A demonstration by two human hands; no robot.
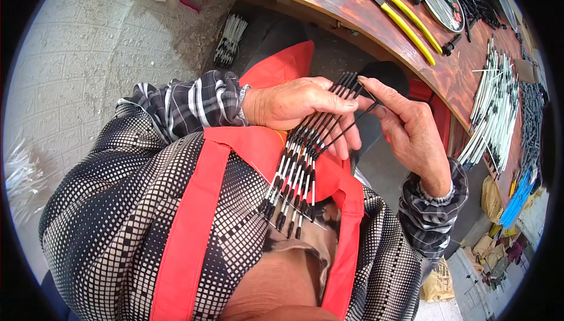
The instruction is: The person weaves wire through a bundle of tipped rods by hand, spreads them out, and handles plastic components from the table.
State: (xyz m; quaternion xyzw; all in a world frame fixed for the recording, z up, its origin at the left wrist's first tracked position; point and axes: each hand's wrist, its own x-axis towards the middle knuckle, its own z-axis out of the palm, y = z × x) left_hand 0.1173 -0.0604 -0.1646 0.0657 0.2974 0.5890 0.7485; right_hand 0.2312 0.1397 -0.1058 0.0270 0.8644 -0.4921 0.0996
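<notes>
Black-and-white rods (294, 171) were fanned out before the person's chest, gripped near their far black ends between the left hand's (291, 103) thumb and fingers. The right hand (414, 136) was partly curled, its index fingertip by those ends; one rod slanted away from the rest toward its thumb, though how firmly it was pinched could not be told. Had the left thumb eased, the fan might well have slid apart and dropped. Tugging the slanted rod sideways could have bent it or dragged its neighbours askew. Against the red apron (235, 140), the near ends risked snagging if the bundle tilted.
</notes>
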